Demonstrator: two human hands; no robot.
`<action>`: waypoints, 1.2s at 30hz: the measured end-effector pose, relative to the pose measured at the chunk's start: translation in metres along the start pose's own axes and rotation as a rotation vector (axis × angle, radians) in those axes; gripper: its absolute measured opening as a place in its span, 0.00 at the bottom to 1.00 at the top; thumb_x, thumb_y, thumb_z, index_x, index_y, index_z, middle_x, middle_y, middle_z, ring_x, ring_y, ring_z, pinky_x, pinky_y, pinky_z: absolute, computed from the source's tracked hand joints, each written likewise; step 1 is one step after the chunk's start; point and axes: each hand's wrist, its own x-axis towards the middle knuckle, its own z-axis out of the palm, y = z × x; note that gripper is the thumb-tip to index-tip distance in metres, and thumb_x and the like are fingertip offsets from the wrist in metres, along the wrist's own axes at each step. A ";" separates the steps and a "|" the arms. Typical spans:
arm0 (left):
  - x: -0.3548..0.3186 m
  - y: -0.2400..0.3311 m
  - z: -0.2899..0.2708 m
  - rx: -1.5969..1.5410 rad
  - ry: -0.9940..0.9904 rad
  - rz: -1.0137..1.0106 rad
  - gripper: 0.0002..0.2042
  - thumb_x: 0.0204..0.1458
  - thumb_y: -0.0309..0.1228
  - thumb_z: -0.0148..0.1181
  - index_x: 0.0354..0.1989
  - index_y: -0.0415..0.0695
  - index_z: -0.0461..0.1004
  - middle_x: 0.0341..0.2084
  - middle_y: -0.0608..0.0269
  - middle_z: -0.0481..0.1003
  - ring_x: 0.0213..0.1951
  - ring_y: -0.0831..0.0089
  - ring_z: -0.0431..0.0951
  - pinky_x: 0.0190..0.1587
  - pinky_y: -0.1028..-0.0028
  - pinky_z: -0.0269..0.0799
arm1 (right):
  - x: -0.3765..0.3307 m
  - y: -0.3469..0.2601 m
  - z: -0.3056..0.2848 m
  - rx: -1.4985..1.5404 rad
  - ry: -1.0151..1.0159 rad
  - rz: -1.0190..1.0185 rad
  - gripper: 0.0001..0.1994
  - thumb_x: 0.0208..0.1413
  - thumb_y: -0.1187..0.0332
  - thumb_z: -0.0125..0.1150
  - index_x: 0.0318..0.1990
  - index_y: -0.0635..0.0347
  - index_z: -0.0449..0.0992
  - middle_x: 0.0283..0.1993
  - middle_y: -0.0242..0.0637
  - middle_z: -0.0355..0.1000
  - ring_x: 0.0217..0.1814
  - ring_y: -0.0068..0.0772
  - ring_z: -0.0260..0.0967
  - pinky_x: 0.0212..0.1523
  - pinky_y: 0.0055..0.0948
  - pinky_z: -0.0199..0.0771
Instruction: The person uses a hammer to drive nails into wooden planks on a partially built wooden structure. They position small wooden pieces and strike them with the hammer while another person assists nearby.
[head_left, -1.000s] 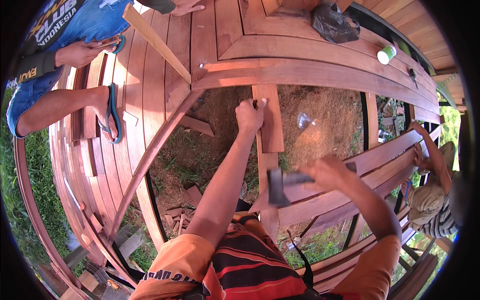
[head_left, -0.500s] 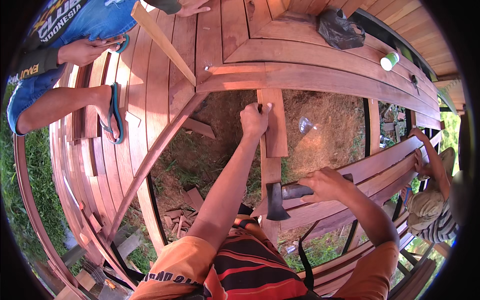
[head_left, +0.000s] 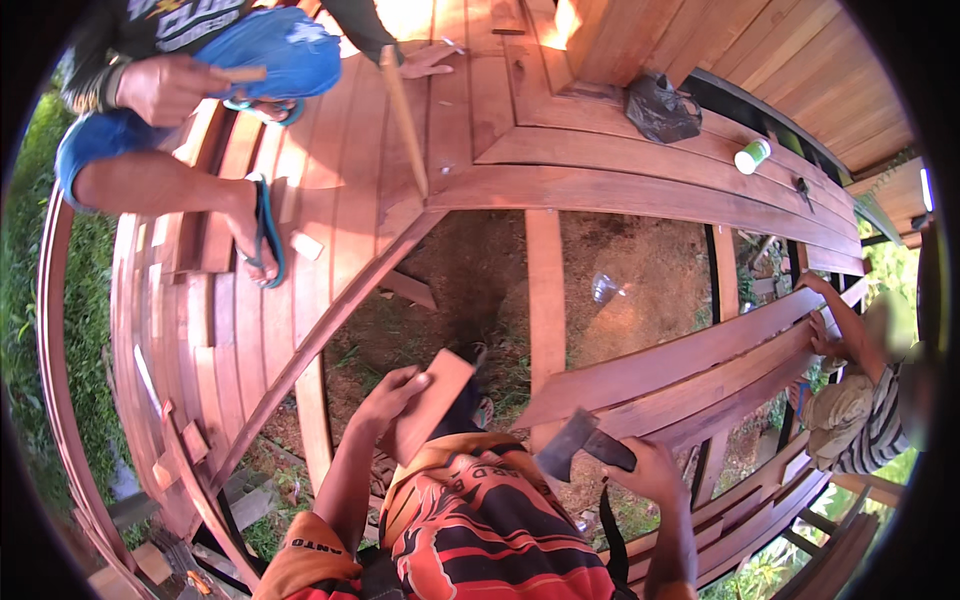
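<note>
My left hand (head_left: 386, 404) is closed on a short wooden board (head_left: 438, 398), held tilted in front of my body. In my right hand (head_left: 648, 470) is a hatchet (head_left: 570, 444), gripped by its handle close behind the head. The dark head points left, low and near my waist. Between the two hands, further ahead, a wooden joist (head_left: 546, 290) spans the opening in the deck. The hatchet and the board are well apart.
On the left deck a co-worker crouches, a small wood piece in one hand (head_left: 165, 90). An upright stick (head_left: 402, 120) stands at the corner. Loose boards (head_left: 660, 355) lie on the right beside another person's hand (head_left: 822, 335). A black plastic bag (head_left: 662, 108) and green-white container (head_left: 752, 156) sit behind.
My left hand has lifted the short board off the joist and drawn it back toward my body. The hatchet has come nearer to me. The co-worker on the left has shifted.
</note>
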 end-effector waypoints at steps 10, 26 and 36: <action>-0.119 -0.113 -0.260 -0.017 1.361 0.068 0.25 0.69 0.46 0.42 0.62 0.38 0.68 0.49 0.42 0.75 0.49 0.57 0.77 0.48 0.55 0.76 | -0.112 -0.021 0.218 0.903 0.601 0.611 0.16 0.55 0.62 0.69 0.40 0.58 0.67 0.22 0.27 0.62 0.21 0.21 0.61 0.20 0.27 0.61; -0.122 -0.129 -0.439 0.629 1.492 0.042 0.20 0.67 0.38 0.50 0.60 0.37 0.68 0.48 0.46 0.75 0.52 0.54 0.75 0.53 0.56 0.75 | -0.214 0.026 0.349 0.502 1.421 1.483 0.32 0.54 0.62 0.62 0.63 0.73 0.62 0.52 0.53 0.70 0.54 0.46 0.70 0.57 0.42 0.66; 0.007 -0.044 -0.099 0.741 0.090 0.633 0.11 0.58 0.30 0.63 0.46 0.38 0.76 0.34 0.55 0.78 0.36 0.68 0.80 0.41 0.71 0.77 | -0.278 0.070 0.379 0.109 1.549 1.472 0.39 0.45 0.66 0.67 0.67 0.69 0.62 0.62 0.56 0.69 0.65 0.50 0.68 0.65 0.45 0.65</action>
